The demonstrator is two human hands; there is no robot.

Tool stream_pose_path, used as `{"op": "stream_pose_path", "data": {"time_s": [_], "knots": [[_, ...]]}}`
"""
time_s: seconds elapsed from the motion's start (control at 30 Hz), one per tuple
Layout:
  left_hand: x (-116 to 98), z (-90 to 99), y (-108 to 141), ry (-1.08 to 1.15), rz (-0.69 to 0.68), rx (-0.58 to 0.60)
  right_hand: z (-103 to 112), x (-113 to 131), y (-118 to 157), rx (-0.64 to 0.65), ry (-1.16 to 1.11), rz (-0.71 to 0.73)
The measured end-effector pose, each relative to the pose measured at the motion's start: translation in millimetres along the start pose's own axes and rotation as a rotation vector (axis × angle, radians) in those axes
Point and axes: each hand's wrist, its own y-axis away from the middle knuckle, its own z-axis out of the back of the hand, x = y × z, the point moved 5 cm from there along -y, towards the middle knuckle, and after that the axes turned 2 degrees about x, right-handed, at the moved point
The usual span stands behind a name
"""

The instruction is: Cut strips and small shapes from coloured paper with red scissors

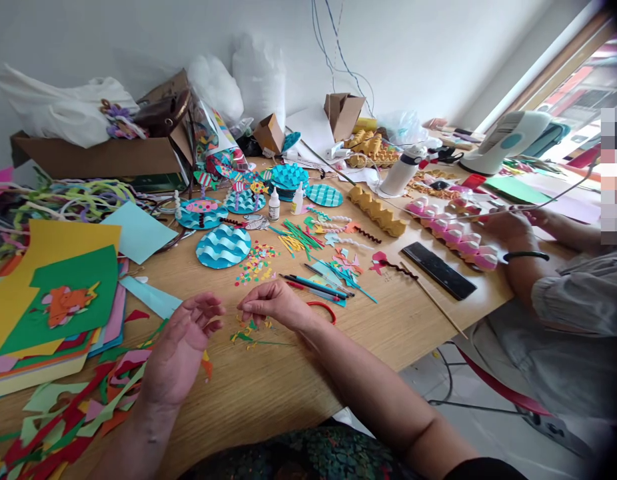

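My left hand (183, 347) hovers over the table with its palm turned inward, the fingers loosely curled and apart, nothing visible in them. Just to its right, thumb and fingertips of my right hand (271, 303) are pinched together; anything between them is too small to make out. Under the right hand lie small green and yellow paper scraps (251, 337). Beyond it are loose coloured paper dots (258, 261) and a blue oval card with white wavy strips (223, 247). Several pens (316, 285) and red-handled scissors (328, 308), partly hidden by my wrist, lie to the right.
Coloured paper sheets (76, 267) and offcuts (88, 413) cover the left side. Glue bottles (274, 204), a phone (438, 270), a wooden stick (446, 310) and pink egg-carton pieces (453, 233) lie further off. At right, a co-worker's hands (513, 227) are busy over the table.
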Motion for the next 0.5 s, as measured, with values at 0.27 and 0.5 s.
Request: {"op": "stream_pose_path", "data": {"time_s": [0.27,0.5], "knots": [[2.0,-3.1,0.0,-0.017,0.020,-0.004,0.6,-0.2,-2.7,-0.060,0.112,-0.021],[2.2,-3.7,-0.7,-0.016,0.013,-0.010,1.6,5.7,-2.6,-0.137,0.729,0.228]]}}
